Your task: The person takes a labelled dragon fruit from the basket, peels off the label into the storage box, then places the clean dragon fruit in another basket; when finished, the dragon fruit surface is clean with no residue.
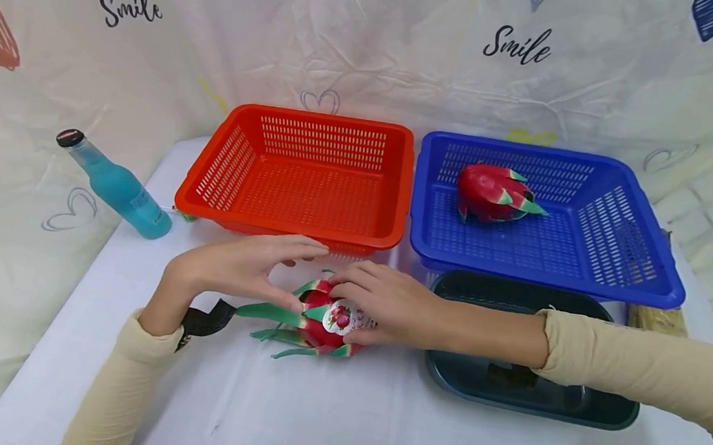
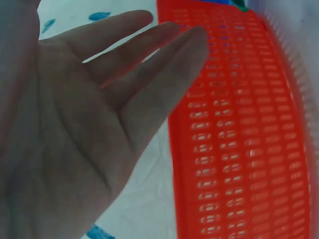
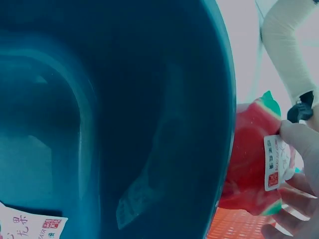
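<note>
A red dragon fruit (image 1: 314, 337) with green leaf tips and a round white label lies on the white table, leaves pointing left. My right hand (image 1: 382, 303) reaches over it from the right and grips it, fingers on the far side and thumb on the near side. Beside the leaves is my left hand (image 1: 254, 267), its fingers extended and thumb at a leaf. In the left wrist view the left palm (image 2: 84, 124) shows bare, with straight fingers. The right wrist view shows fingers at the dragon fruit (image 3: 244, 154), by its label.
A red basket (image 1: 290, 234) stands behind the hands. To its right a blue basket (image 1: 577, 265) holds another dragon fruit (image 1: 486, 190). A dark tray (image 1: 513, 295) lies under the right forearm. At the left stands a blue bottle (image 1: 124, 192). A patterned sheet hangs behind.
</note>
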Available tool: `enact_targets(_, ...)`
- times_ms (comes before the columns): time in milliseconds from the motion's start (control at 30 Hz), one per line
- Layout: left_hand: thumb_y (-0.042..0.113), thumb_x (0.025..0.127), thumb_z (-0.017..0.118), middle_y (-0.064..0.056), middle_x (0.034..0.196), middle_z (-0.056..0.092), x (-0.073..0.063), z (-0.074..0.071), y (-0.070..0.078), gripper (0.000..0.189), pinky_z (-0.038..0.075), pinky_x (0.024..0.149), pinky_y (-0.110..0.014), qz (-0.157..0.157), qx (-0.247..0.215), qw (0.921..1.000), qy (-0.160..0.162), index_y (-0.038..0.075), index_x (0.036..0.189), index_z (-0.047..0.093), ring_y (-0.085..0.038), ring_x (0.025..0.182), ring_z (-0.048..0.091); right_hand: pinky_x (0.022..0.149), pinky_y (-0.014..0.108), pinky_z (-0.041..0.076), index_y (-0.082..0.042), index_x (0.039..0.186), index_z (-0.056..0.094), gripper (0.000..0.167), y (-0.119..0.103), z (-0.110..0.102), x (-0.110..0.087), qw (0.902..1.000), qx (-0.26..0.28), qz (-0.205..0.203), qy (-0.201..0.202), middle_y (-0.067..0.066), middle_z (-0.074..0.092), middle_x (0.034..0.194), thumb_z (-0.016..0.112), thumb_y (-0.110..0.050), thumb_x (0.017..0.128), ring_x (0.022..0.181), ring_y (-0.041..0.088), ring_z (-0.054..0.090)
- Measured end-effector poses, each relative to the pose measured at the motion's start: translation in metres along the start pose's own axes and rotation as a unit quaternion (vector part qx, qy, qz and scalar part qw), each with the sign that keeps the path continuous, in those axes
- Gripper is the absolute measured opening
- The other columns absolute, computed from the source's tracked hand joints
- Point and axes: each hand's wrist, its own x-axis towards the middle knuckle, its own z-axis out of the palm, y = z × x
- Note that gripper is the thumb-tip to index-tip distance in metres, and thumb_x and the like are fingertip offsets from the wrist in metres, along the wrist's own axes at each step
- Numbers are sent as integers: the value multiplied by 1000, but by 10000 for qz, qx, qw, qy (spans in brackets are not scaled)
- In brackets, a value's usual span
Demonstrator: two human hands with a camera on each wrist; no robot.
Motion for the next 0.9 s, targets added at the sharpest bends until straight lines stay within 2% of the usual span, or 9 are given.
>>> enact_targets(167,57,73,77,9,157,29,10,11,-4,101,41,112,-43,-147,-192,9974,-672,25,154,26,-16,142,33,89,26,54,-15,123,62,57,-4,0,-4,9974,-601,21,399,1,62,119,72,-53,81,111,15,53)
enact_targets(300,54,72,79,8,160,22,17,17,-4,106,39,113,-41,-63,8,9958,-917,23,156,20,-14,147,25,82,23,54,-16,120,63,55,-6,-2,-7,9970,-573,185,476,0,61,113,74,-51,79,102,12,53)
enact_targets(500,53,73,80,5,159,24,26,32,-4,106,46,105,-33,141,76,9953,-959,22,155,22,-12,142,31,77,20,54,-16,120,62,49,-10,-1,-10,9983,-80,462,348,-1,59,110,77,-42,80,99,10,54)
enact_targets(667,58,72,77,8,157,28,34,42,-8,104,42,110,-36,181,54,9945,-1032,21,154,26,-11,142,30,78,19,53,-16,120,62,49,-11,1,-10,9972,299,616,307,-1,59,110,78,-39,80,100,9,53)
enact_targets(900,58,72,77,8,151,36,37,45,-9,99,38,114,-37,366,115,9950,-921,19,151,31,-11,141,30,78,17,52,-16,120,63,48,-11,3,-11,9952,569,723,341,-2,59,108,78,-37,80,99,8,52)
